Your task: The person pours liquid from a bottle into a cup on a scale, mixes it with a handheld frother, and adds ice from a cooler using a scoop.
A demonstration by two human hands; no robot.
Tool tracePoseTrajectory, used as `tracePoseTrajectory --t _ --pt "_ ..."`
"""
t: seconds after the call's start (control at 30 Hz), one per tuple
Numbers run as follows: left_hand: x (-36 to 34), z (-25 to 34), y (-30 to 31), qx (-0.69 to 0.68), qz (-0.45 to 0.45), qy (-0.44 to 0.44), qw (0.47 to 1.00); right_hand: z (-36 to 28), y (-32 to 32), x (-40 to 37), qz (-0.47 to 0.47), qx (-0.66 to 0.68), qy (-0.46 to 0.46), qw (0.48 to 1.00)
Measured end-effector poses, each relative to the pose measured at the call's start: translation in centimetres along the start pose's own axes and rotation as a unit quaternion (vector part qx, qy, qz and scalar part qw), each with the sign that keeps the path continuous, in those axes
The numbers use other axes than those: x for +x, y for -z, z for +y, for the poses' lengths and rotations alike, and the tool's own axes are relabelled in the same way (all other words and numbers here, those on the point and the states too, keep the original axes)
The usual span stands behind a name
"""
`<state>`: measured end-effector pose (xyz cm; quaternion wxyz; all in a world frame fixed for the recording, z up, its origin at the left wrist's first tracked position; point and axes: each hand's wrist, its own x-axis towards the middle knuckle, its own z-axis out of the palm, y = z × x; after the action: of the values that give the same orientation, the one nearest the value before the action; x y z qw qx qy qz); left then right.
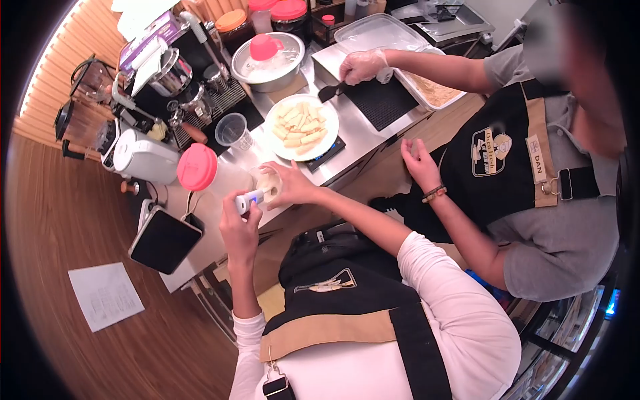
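My left hand is wrapped round a small white handheld device with a blue light, perhaps an electric frother. Its far end points at a clear cup with pale, creamy contents. Around that cup curl the fingers of my right hand. Any whisk or tip inside the cup is too small to make out. Just beyond my hands stands a large clear jar with a pink lid. Pale, stick-shaped pieces lie on a white plate past my right hand.
A co-worker's gloved hand holds a black utensil near the plate. An empty plastic cup, white kettle, black tablet, metal bowl and tan-filled tray surround the work area.
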<state>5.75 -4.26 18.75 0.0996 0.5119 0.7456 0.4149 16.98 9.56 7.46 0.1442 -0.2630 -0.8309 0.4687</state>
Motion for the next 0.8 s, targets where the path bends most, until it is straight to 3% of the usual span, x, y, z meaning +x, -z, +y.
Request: tracePoseTrajectory --t 0.43,0.63,0.8 --pt "-1.5 -1.1 0.1 -0.008 0.019 0.000 1.000 0.2 -1.0 -1.3 0.000 0.015 0.052 0.999" --pt "-2.2 0.3 1.7 0.021 0.001 0.057 0.998 0.1 -0.8 -1.2 0.018 0.021 0.058 0.998" --pt "-1.9 -0.1 1.6 0.003 0.012 0.051 0.999 0.1 -0.8 -0.9 0.032 0.027 0.057 0.997"
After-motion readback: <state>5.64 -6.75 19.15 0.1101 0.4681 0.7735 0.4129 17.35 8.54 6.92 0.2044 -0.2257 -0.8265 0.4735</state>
